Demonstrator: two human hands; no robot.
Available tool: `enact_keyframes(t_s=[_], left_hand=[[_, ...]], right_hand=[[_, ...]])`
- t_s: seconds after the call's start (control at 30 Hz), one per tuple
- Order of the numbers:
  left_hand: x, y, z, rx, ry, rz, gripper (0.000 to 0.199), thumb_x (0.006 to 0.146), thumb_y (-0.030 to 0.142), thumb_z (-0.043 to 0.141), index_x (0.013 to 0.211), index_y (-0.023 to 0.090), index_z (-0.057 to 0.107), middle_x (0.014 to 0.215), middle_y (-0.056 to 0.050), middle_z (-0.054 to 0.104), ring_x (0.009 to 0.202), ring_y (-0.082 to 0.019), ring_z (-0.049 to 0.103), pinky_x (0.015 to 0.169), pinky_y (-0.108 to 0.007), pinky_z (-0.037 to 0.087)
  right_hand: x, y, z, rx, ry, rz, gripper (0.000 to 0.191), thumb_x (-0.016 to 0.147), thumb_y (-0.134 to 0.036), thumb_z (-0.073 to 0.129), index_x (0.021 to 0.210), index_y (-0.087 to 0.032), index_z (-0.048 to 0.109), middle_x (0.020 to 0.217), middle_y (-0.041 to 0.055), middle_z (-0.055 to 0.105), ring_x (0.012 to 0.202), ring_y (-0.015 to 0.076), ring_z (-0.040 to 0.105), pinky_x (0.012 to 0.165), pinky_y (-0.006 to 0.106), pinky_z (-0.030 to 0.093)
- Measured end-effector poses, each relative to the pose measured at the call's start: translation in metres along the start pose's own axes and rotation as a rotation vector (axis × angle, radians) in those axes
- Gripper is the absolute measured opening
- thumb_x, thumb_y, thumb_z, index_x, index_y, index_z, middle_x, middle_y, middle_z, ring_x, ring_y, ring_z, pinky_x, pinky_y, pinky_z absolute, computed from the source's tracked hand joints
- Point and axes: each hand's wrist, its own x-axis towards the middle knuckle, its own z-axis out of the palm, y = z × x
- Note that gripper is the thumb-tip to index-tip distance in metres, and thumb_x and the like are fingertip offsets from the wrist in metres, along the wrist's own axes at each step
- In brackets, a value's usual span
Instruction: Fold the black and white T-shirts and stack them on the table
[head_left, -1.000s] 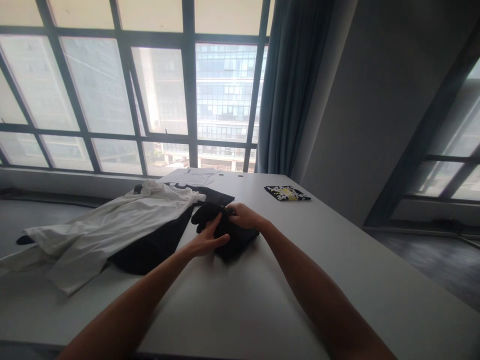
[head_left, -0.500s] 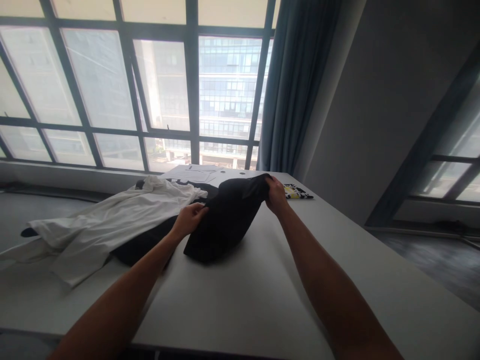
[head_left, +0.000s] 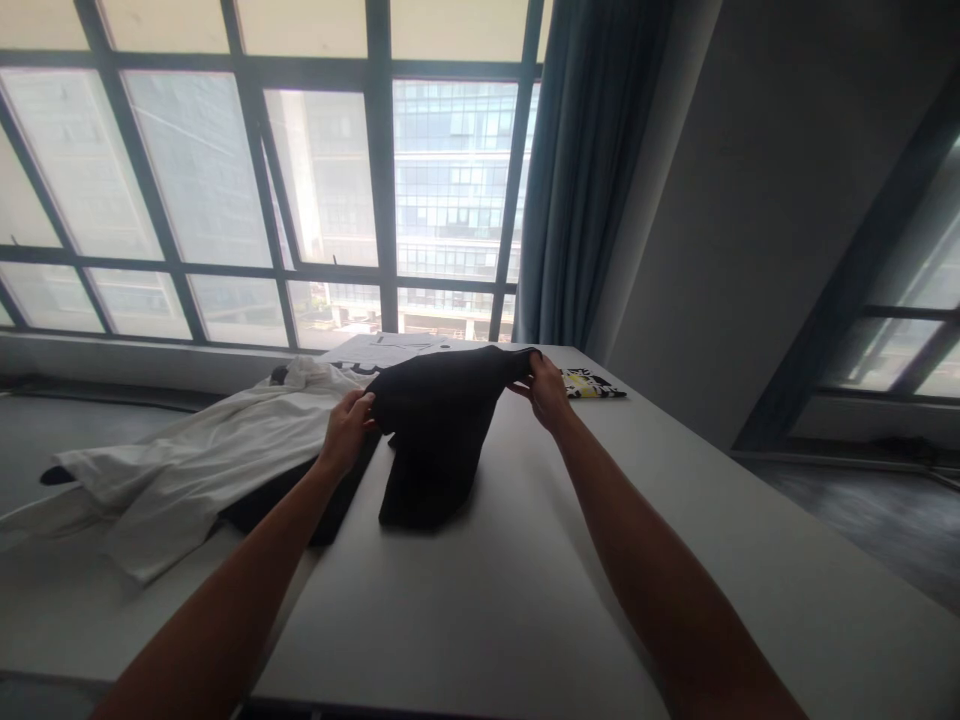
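Observation:
A black garment point(head_left: 442, 430) is stretched between my two hands above the white table point(head_left: 465, 610); its lower part hangs down to the tabletop. My left hand point(head_left: 347, 428) pinches its left end, and my right hand point(head_left: 546, 388) grips the right end, fingers closed around the edge. Whether it is a shirt or another kind of clothing I cannot tell. Left of it lies a loose white garment point(head_left: 217, 430), with dark cloth point(head_left: 281, 490) partly under it and near my left forearm.
A folded item with a black, white and yellow print point(head_left: 592, 384) lies beyond my right hand. White sheets point(head_left: 382, 345) with dark marks lie at the table's far end. Behind stand a window point(head_left: 322, 180) and a blue-grey curtain point(head_left: 592, 180).
My left hand has moved left and slightly up, spreading the black garment wider and flatter along its top. My right hand has stayed nearly in place, still gripping.

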Motion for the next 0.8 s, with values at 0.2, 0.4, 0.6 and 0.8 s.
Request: enact_keyframes(t_s=[0.2, 0.4, 0.6, 0.8], left_hand=[[-0.007, -0.003, -0.001, 0.217, -0.524, 0.030, 0.048, 0.061, 0.042, 0.081, 0.100, 0.020, 0.063, 0.077, 0.001, 0.064, 0.066, -0.014, 0.060, 0.061, -0.024, 0.049], [-0.002, -0.018, -0.006, 0.789, -0.523, 0.173, 0.021, 0.063, 0.025, 0.073, 0.083, 0.018, 0.071, 0.072, -0.005, 0.068, 0.076, -0.025, 0.065, 0.071, -0.033, 0.050], [-0.011, -0.015, 0.015, 0.305, -0.455, 0.265, 0.040, 0.085, 0.040, 0.059, 0.116, 0.014, 0.063, 0.094, -0.007, 0.072, 0.087, -0.023, 0.066, 0.081, -0.035, 0.054], [-0.026, -0.026, 0.022, 0.496, -0.579, 0.360, 0.074, 0.081, 0.045, 0.070, 0.145, 0.017, 0.044, 0.143, -0.017, 0.053, 0.133, -0.034, 0.048, 0.111, -0.047, 0.039]], right_hand=[[0.001, 0.002, 0.000, -0.050, -0.048, -0.088, 0.040, 0.083, -0.064, 0.054, 0.097, -0.027, 0.052, 0.105, 0.0006, 0.061, 0.101, 0.0190, 0.062, 0.088, 0.037, 0.055], [-0.014, -0.006, -0.003, -0.538, -0.216, -0.272, 0.088, 0.073, -0.068, 0.067, 0.144, -0.026, 0.037, 0.143, 0.0103, 0.047, 0.135, 0.0287, 0.043, 0.114, 0.046, 0.033], [-0.047, 0.002, 0.029, -0.812, -0.832, -0.218, 0.105, 0.059, -0.052, 0.085, 0.149, -0.025, 0.037, 0.147, 0.0134, 0.045, 0.126, 0.0309, 0.052, 0.105, 0.046, 0.041], [-0.036, 0.018, 0.035, -0.820, -0.533, -0.367, 0.030, 0.077, -0.019, 0.058, 0.105, -0.016, 0.068, 0.098, 0.0056, 0.072, 0.091, 0.0217, 0.064, 0.088, 0.036, 0.049]])
